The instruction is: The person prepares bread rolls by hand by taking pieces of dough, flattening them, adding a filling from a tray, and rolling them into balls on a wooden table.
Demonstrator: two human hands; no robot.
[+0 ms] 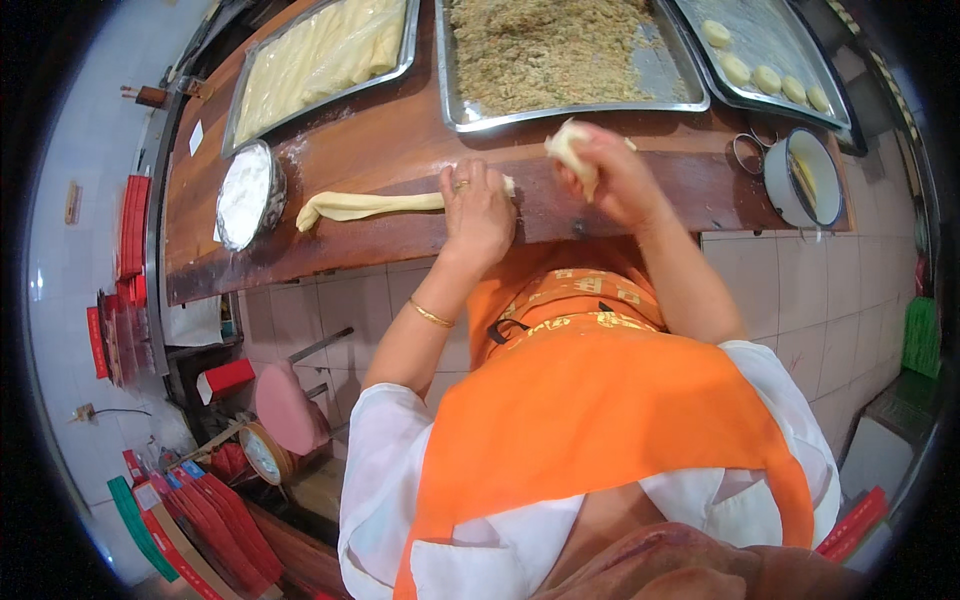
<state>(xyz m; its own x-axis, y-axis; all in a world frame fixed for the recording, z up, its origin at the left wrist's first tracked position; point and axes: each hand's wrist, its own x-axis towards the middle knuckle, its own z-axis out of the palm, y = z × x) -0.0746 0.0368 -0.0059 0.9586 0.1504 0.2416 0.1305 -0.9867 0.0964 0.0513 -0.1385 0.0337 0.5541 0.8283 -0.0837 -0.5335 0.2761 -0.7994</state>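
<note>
A long pale dough rope (380, 204) lies along the near part of the wooden table, its left end bent downward. My left hand (478, 212) is closed over the rope's right end, fingers curled down around it; a bit of dough shows past the fingertips. Raised to the right of it, my right hand (622, 182) grips a torn piece of dough (570, 150), which sticks out from between thumb and fingers. The two hands are apart, and the piece looks separate from the rope. My palms and the undersides of my fingers are hidden.
A bowl of white flour (247, 195) stands left. Behind are a tray of film-covered dough strips (320, 65), a tray of crumbly filling (550, 50) and a tray with round dough pieces (765, 78). Near the right edge sit a white enamel bowl (775, 180) and a metal ring (746, 153).
</note>
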